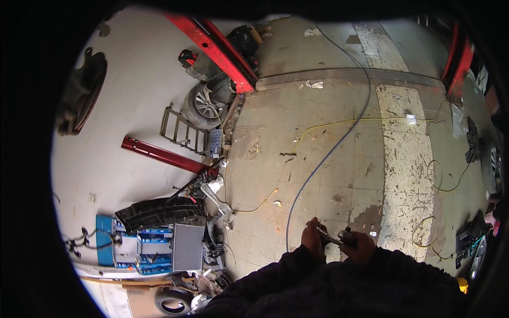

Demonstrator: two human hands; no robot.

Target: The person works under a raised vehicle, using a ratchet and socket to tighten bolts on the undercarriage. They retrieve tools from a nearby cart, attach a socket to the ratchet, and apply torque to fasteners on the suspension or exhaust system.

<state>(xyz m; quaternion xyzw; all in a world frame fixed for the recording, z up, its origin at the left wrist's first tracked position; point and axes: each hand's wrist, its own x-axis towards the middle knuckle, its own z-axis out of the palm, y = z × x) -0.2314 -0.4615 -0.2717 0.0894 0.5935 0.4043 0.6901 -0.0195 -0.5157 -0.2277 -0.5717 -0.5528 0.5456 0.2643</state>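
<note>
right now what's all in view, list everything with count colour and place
metal tool: 1, dark grey, held between both hands
hose: 1, blue, across the floor to the hands
cable: 1, yellow, across the floor
wheel: 1, silver rim, left by the wall
tyre: 1, black, lower left
drawer cabinet: 1, blue, lower left
beams: 2, red, upper left
left hand: 1, on tool
right hand: 1, on tool

We wore a dark, almost black garment with a faint purplish tinge, its long, thick, creased sleeves reaching our wrists. Our left hand (313,237) and right hand (359,245) were bare, without gloves.
</note>
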